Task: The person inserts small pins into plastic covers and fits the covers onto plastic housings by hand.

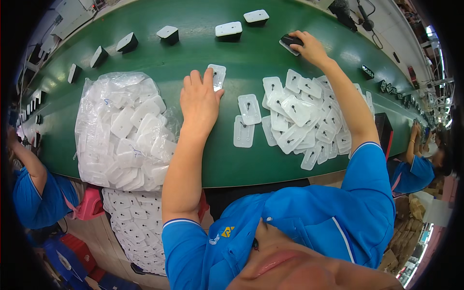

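My left hand (199, 99) lies over the green bench with its fingers stretched out. Its index finger and thumb touch a thin white rounded plate (220, 76) that has a small dark mark on it. Farther off to the right, my right hand (309, 47) is closed around a black box (292, 40) with a white plate under it. Two similar white plates, an upper plate (249, 109) and a lower plate (243, 133), lie between my arms. Beside my right arm spreads a loose heap of white plates (302, 108).
A clear plastic bag (96, 140) full of white plates stands left of my left forearm. Along the far side of the green bench (198, 53) sit several black boxes with white tops (228, 30). More plates fill a container (137, 222) below the edge. Co-workers sit at both sides.
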